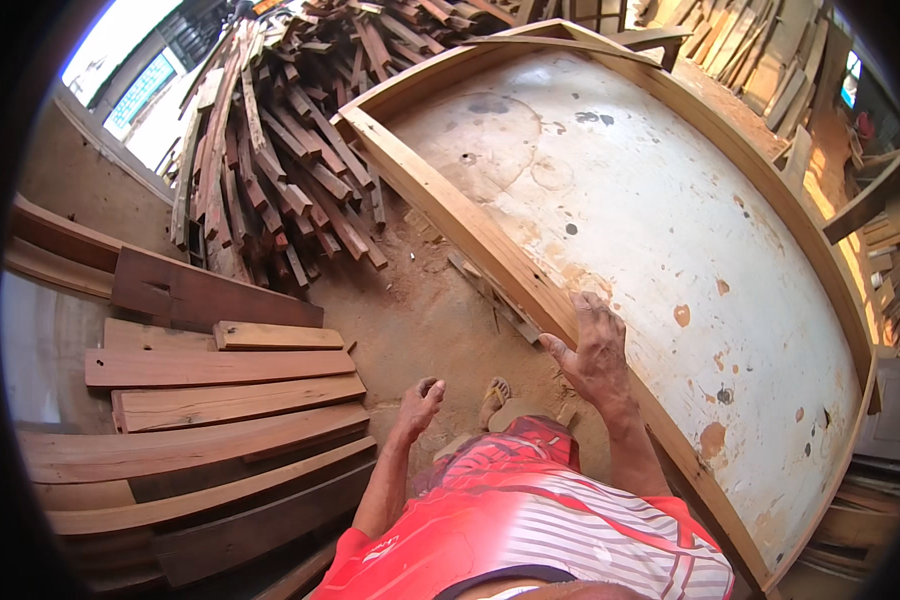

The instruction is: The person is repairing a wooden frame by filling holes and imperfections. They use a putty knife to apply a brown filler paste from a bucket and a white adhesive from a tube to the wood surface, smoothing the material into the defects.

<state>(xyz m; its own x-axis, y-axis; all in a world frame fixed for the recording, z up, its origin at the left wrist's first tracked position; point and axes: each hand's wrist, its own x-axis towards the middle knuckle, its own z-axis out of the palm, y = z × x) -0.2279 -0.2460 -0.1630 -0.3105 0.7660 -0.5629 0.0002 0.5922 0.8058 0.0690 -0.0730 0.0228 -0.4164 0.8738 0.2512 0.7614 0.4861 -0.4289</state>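
Note:
A large pale wooden frame [470, 212] stands along my right side, its raised boards running around a white, stained panel [640, 200]. My right hand [597, 360] grips the near side board, with the thumb at the outer edge and the fingers reaching over to the panel side. My left hand [422, 404] hangs free over the floor between the frame and the boards on the left. Its fingers are curled in, and nothing shows in them. No tool is visible at either hand.
Several reddish-brown planks [220, 367] lie side by side at the left. A big heap of wood strips [280, 150] fills the back left. More timber [760, 60] leans at the far right. Beneath the frame's near edge, a thin batten [495, 297] lies low. My sandalled foot [495, 395] is on the dusty floor.

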